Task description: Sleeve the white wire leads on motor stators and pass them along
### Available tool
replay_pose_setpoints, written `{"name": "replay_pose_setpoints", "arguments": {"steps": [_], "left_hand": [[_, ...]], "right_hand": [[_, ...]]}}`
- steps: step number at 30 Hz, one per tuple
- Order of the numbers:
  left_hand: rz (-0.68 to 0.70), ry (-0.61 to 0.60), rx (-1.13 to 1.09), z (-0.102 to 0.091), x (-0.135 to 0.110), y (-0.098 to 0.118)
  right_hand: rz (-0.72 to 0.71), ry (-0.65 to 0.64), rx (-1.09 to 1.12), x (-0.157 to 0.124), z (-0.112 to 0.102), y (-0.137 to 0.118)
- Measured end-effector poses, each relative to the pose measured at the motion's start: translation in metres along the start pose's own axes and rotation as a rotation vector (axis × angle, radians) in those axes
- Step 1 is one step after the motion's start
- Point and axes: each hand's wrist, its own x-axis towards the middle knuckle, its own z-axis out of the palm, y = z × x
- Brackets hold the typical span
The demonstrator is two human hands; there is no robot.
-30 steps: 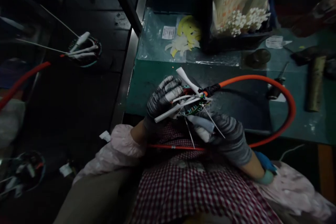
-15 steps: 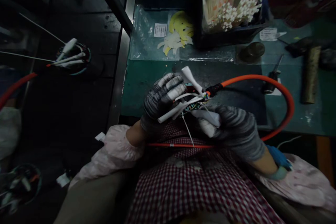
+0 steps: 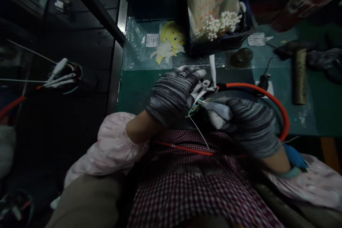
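My left hand (image 3: 173,94), in a striped grey glove with white fingertips, curls over a wound motor stator (image 3: 196,108). Its thumb and fingers close around white-sleeved wires (image 3: 199,94) at the stator's top. One white sleeve (image 3: 212,69) stands up beside them. An orange cable (image 3: 256,87) runs from these wires in a loop to the right. My right hand (image 3: 248,124), gloved alike, is at the stator's right side with fingers pressed together; what they pinch is hidden. A thin white tie end (image 3: 200,131) hangs from the stator's front.
Behind my hands is a dark bin (image 3: 221,42) of white cable ties. Yellow and white cut pieces (image 3: 171,41) lie left of it. A hammer (image 3: 300,76), a screwdriver (image 3: 265,78) and a red can (image 3: 301,7) are at right. Another wired stator (image 3: 65,76) sits at left.
My left hand has moved right and over the stator, closing on the white-sleeved wires. One sleeve now stands more upright. My right hand stays beside the stator. The whole view has shifted slightly.
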Motion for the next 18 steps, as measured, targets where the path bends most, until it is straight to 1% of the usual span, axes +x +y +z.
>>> {"name": "replay_pose_setpoints", "arguments": {"steps": [3,4,6,8,9,12,14,16,18], "left_hand": [[-0.014,-0.008,0.021,0.003,0.010,-0.003],[-0.021,-0.030,0.042,0.003,0.014,-0.003],[-0.048,-0.083,0.083,0.002,0.021,0.000],[-0.079,-0.120,0.117,0.000,0.027,0.005],[-0.094,-0.131,0.132,-0.002,0.030,0.008],[-0.115,-0.148,0.152,-0.004,0.033,0.013],[-0.130,-0.141,0.151,-0.004,0.031,0.013],[-0.140,-0.118,0.139,-0.005,0.026,0.009],[-0.132,-0.089,0.091,-0.007,0.019,0.003]], "right_hand": [[-0.077,0.094,-0.190,0.004,0.005,0.006],[-0.076,0.105,-0.238,0.006,0.007,0.007],[-0.065,0.083,-0.269,0.008,0.011,0.007],[-0.069,0.051,-0.221,0.008,0.014,0.006],[-0.078,0.054,-0.183,0.007,0.014,0.006],[-0.078,0.126,-0.070,0.000,0.012,0.007],[-0.017,0.145,0.055,-0.007,0.006,0.011],[0.091,0.151,0.192,-0.013,-0.003,0.020],[0.217,0.207,0.273,-0.012,-0.015,0.033]]}}
